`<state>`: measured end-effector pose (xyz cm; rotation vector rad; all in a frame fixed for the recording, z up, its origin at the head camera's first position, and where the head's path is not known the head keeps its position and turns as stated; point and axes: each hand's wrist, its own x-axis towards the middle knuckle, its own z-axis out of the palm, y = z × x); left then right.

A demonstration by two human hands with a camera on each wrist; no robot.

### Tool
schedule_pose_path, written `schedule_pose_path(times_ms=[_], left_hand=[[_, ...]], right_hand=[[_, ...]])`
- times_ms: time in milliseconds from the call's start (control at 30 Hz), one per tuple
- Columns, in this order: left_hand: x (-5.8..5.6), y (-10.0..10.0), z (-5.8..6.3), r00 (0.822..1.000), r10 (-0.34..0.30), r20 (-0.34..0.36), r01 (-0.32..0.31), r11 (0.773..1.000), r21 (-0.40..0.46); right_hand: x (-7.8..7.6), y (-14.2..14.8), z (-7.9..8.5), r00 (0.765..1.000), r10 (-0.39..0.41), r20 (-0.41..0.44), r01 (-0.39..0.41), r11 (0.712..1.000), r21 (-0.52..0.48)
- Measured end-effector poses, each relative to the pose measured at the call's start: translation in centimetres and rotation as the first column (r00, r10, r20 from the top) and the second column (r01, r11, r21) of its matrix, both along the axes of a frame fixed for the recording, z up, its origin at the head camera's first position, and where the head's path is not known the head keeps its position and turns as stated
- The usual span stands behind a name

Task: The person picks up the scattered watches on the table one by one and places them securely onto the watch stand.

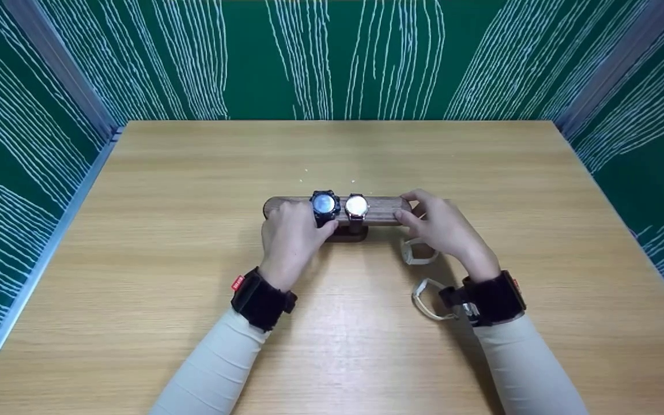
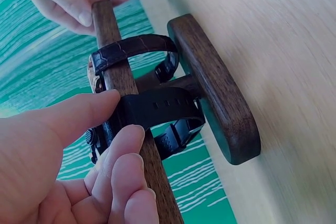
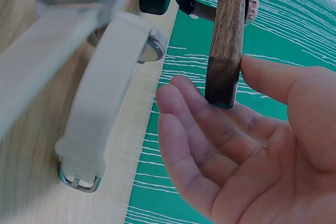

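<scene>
A dark wooden watch stand (image 1: 384,211) has a long horizontal bar above a short base (image 2: 215,87). Around the bar sit a black watch (image 1: 324,203) with a rubber-like strap and, to its right, a bright-faced watch (image 1: 357,205) on a brown leather strap (image 2: 131,50). My left hand (image 1: 290,235) holds the bar's left part beside the black watch, thumb below the dial in the head view and fingers curled in at the strap. At the other end my right hand (image 1: 446,227) pinches the bar tip between thumb (image 3: 268,77) and fingers.
Two light-strapped watches stand on the wooden table (image 1: 165,230) by my right arm: one (image 1: 408,253) just below my right hand, another (image 1: 418,301) nearer my wristband. Green walls with white streaks border the table at the back and sides.
</scene>
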<state>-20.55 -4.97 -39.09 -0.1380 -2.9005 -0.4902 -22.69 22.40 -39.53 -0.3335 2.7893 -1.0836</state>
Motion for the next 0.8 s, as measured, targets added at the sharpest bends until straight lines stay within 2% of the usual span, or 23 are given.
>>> schedule_pose_path(times_ms=[267, 800], left_hand=[[0.04, -0.08, 0.01, 1.000, -0.009, -0.006, 0.009, 1.000, 0.011], [-0.11, -0.34, 0.00, 0.999, -0.003, 0.041, 0.001, 0.999, 0.046]], right_hand=[[-0.03, 0.02, -0.06, 1.000, 0.004, -0.013, -0.003, 1.000, 0.018], [0.09, -0.06, 0.08, 1.000, 0.008, -0.022, -0.007, 1.000, 0.022]])
